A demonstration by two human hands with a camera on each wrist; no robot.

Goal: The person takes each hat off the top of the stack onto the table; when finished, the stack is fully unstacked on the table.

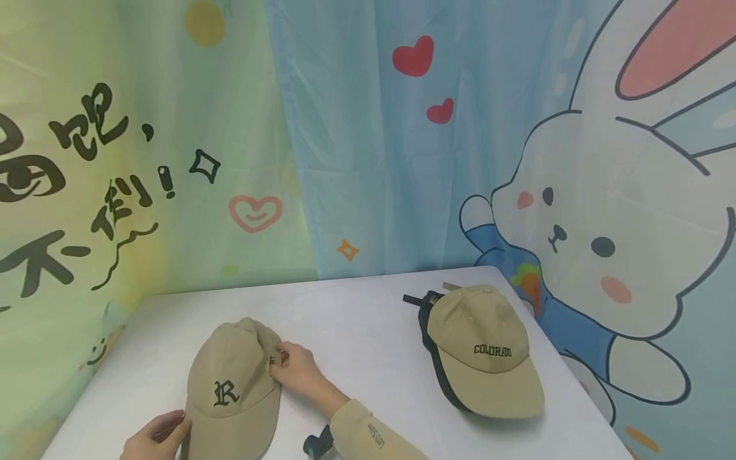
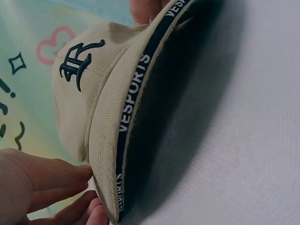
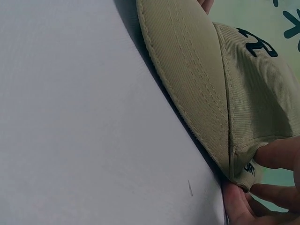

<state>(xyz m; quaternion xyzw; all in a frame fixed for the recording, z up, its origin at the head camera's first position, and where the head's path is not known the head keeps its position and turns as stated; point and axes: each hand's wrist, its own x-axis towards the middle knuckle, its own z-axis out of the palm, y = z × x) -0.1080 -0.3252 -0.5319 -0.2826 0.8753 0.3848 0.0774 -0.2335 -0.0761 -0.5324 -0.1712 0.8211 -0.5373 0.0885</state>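
A beige baseball cap (image 1: 232,374) with a dark embroidered R sits on the white table, its brim toward the near edge. My left hand (image 1: 154,437) pinches its left side where the brim meets the crown. On the other side, my right hand (image 1: 300,372) pinches the lower crown edge, beside small dark lettering. In the left wrist view, the brim's edge (image 2: 129,110) carries a dark band with white lettering. The right wrist view has thumb and fingers (image 3: 276,152) around the cap's lower edge, close over the table.
At the right of the white table (image 1: 356,332), a beige cap (image 1: 483,332) reading COLORADO lies over a dark cap (image 1: 445,377), straps toward the back. A small dark object (image 1: 318,443) shows beside my right sleeve. A printed curtain (image 1: 345,140) hangs behind the table.
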